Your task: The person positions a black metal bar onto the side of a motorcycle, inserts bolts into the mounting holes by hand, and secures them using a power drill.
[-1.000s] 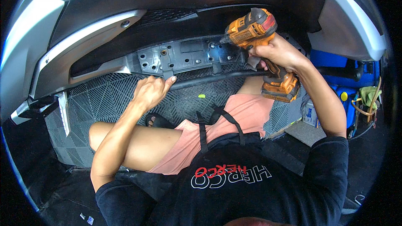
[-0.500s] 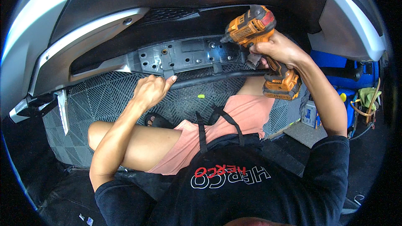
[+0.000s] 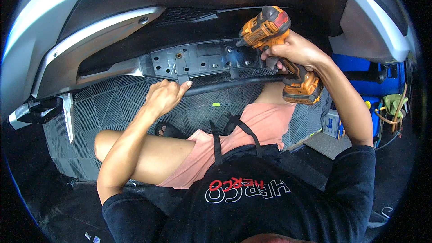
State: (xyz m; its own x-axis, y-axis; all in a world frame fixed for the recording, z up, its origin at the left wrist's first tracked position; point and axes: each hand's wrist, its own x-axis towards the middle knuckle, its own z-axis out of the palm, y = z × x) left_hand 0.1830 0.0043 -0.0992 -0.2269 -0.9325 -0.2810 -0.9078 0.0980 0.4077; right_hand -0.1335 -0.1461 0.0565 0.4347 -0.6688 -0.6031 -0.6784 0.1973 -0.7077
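My left hand point(image 3: 165, 98) is wrapped round a black tubular bar point(image 3: 220, 84) that runs crosswise under a vehicle's front or rear end. In my right hand point(image 3: 299, 50) is an orange and black cordless impact driver point(image 3: 266, 28), its battery hanging down in front of the bar's right part. The driver's nose points left, at the right part of a dark metal plate point(image 3: 202, 58) with several holes and bolts. I cannot tell whether it touches a bolt. A small tab joins the plate and the bar near my left thumb. A grey piece shows by my right fingers, its kind unclear.
Silver-grey body panels point(image 3: 99, 36) curve overhead at the left, with another grey panel point(image 3: 373, 27) at the right. Blue containers point(image 3: 360, 69) and a small box point(image 3: 332, 123) stand at the right. A yellow-green scrap point(image 3: 216, 104) lies on the patterned floor mat point(image 3: 117, 103).
The driver has shifted very slightly left in the picture, with my right hand round it. My left hand keeps its hold on the bar.
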